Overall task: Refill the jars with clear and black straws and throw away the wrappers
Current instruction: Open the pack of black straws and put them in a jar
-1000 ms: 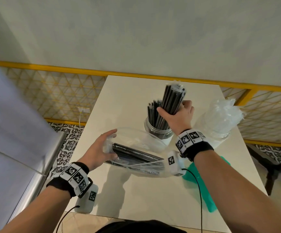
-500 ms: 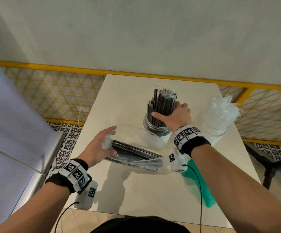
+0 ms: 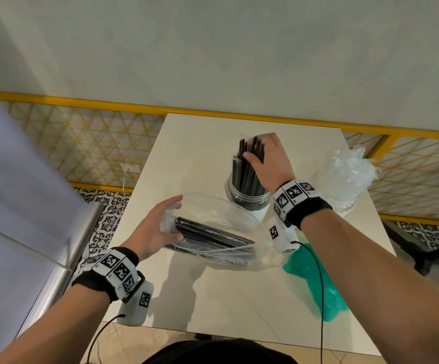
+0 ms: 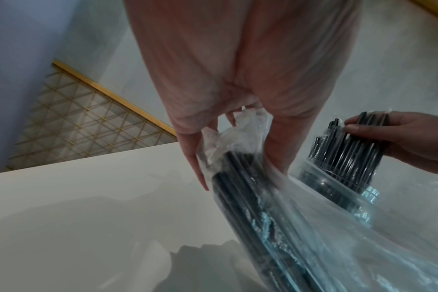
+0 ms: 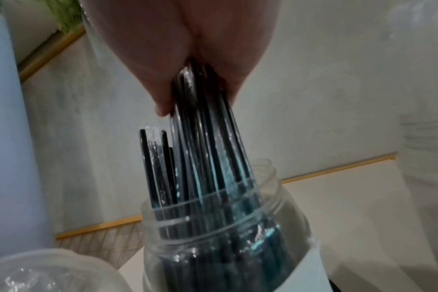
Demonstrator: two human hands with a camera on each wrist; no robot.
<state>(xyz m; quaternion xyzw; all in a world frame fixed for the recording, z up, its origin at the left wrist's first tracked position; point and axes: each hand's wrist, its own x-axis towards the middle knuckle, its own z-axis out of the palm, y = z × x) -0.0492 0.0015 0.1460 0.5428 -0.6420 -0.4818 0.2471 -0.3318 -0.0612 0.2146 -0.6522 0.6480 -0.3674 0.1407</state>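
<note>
A: Logging the right hand (image 3: 268, 158). It is reaching over the clear plastic jar of black straws (image 3: 247, 195) at the far centre of the white tabletop (image 3: 213, 298). Its fingers (image 4: 358, 129) are clamped on the upper ends of a bunch of black straws (image 5: 203, 122); the lower ends are already sitting inside the jar mouth. My reading: gripping high is letting the bunch drop straight into the narrow neck.

B: Noting the left hand (image 3: 155, 232). It is gripping the left end of the clear plastic bag of black straws (image 3: 213, 237), which is lying across the near-left tabletop, just in front of the jar. The thumb and fingers are curling round the bunched plastic at that end. Probably it is steadying the bag so it is not sliding while the other hand is working. Which end of the bag is open, I cannot tell.

A: Recording the rest. The second clear jar, holding clear wrapped straws (image 3: 344, 177), is standing to the far right, apart from the black one. A crumpled green plastic sheet (image 3: 315, 285) is lying at the near right edge.

B: Judgement on progress: black straws are remaining in the bag, so refilling is looking unfinished, and the bag is not yet being thrown away.

A: Risk: the loose straws already in the jar are leaning left and could be jostled as the bunch settles.
</note>
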